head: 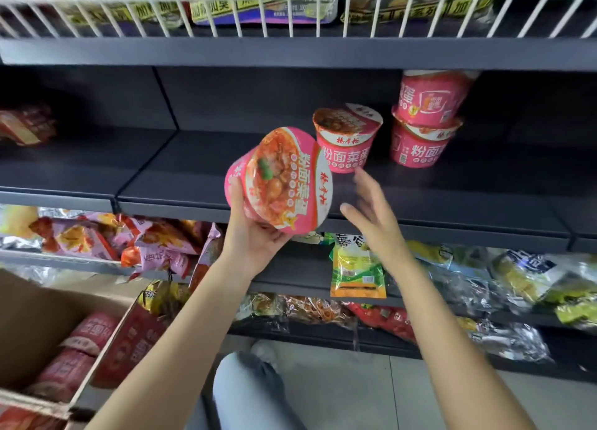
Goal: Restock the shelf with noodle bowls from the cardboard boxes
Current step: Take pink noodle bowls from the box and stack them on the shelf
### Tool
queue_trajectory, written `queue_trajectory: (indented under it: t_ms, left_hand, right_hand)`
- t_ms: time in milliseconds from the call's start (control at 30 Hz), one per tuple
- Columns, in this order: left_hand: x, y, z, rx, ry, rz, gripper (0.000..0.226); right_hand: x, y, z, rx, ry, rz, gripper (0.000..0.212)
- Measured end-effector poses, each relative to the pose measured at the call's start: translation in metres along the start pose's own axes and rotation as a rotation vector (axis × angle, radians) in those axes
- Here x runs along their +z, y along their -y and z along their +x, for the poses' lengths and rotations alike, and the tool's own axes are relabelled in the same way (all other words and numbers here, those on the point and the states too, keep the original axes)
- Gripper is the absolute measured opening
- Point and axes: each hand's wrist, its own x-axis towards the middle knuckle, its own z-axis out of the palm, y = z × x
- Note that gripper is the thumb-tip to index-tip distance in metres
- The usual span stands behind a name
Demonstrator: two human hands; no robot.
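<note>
Two bare forearms are seen reaching up from the bottom edge, above a knee in blue jeans (pixel 245 391). At lower left an open cardboard box (pixel 35 319) is seen, with pink noodle bowls (pixel 80 348) lying on their sides inside it. A pink noodle bowl (pixel 281 180) is gripped from below by the left hand (pixel 250 232), the thumb laid up its left side and the fingers curled under its base; the bowl is tilted so that its printed lid is turned toward the camera, and it is held just in front of the dark grey shelf (pixel 193 171). The right hand (pixel 371 213) is held apart from that bowl, to its right, with fingers spread and relaxed and nothing grasped; it is blurred. On the shelf behind, one upright bowl (pixel 347 138) is stood just beyond the held one, and farther right a stack of two bowls (pixel 426 119) is found, the upper one inverted upon the lower. Most of the shelf's left part is bare. A white wire rail (pixel 290 12) is seen on the shelf above, with packets behind it. Snack bags (pixel 155 245) and a green packet (pixel 357 268) are displayed on the shelves beneath.
</note>
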Motion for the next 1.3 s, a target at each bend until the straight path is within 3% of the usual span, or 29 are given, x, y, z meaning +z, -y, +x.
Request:
queue_trajectory:
  t_ms: [67, 167, 267, 333, 433, 533, 667, 800, 900, 1000, 1067, 1167, 1233, 1300]
  left_hand:
    - [0.005, 0.009, 0.002, 0.001, 0.046, -0.003, 0.075]
    - [0.007, 0.022, 0.006, -0.045, 0.105, 0.051, 0.082]
    - [0.008, 0.021, 0.013, -0.002, 0.030, 0.249, 0.096]
    - [0.011, 0.017, 0.022, 0.144, -0.045, 0.361, 0.083]
    - [0.023, 0.018, 0.038, 0.413, -0.035, 0.552, 0.043]
    - [0.038, 0.022, 0.055, 0.429, 0.018, 0.658, 0.038]
    - [0.058, 0.007, 0.060, 0.440, 0.181, 0.591, 0.044]
    - [0.067, -0.010, 0.070, 0.543, 0.239, 0.499, 0.073]
    - [0.074, -0.010, 0.088, 0.544, 0.212, 0.509, 0.081]
    - [0.085, -0.008, 0.108, 0.588, 0.253, 0.556, 0.087]
    - [0.093, -0.009, 0.121, 0.617, 0.248, 0.603, 0.088]
    - [0.101, -0.012, 0.136, 0.645, 0.213, 0.699, 0.082]
    - [0.101, -0.018, 0.148, 0.638, 0.137, 0.810, 0.074]
    - [0.100, -0.026, 0.158, 0.618, 0.109, 0.953, 0.074]
  right_hand:
    - [0.013, 0.009, -0.024, 0.131, 0.055, 0.311, 0.075]
    - [0.027, 0.011, -0.033, 0.124, -0.010, 0.305, 0.061]
    - [0.028, 0.008, -0.033, 0.071, -0.145, 0.318, 0.059]
    - [0.024, 0.009, -0.028, 0.049, -0.199, 0.226, 0.060]
    - [0.013, 0.015, -0.014, 0.025, -0.256, 0.064, 0.062]
    - [-0.002, 0.028, -0.001, -0.014, -0.275, -0.100, 0.062]
    - [-0.023, 0.046, 0.017, -0.088, -0.254, 0.006, 0.091]
    - [-0.027, 0.046, 0.043, -0.128, -0.190, 0.067, 0.111]
    - [-0.020, 0.045, 0.076, -0.164, -0.324, 0.068, 0.090]
    - [-0.015, 0.033, 0.117, -0.198, -0.402, -0.288, 0.074]
    - [-0.011, 0.023, 0.129, -0.075, -0.421, -0.484, 0.073]
    - [-0.007, 0.012, 0.124, -0.148, -0.481, -0.526, 0.058]
    - [-0.004, 0.004, 0.121, -0.232, -0.427, -0.538, 0.047]
    - [-0.003, -0.004, 0.127, -0.220, -0.298, -0.642, 0.056]
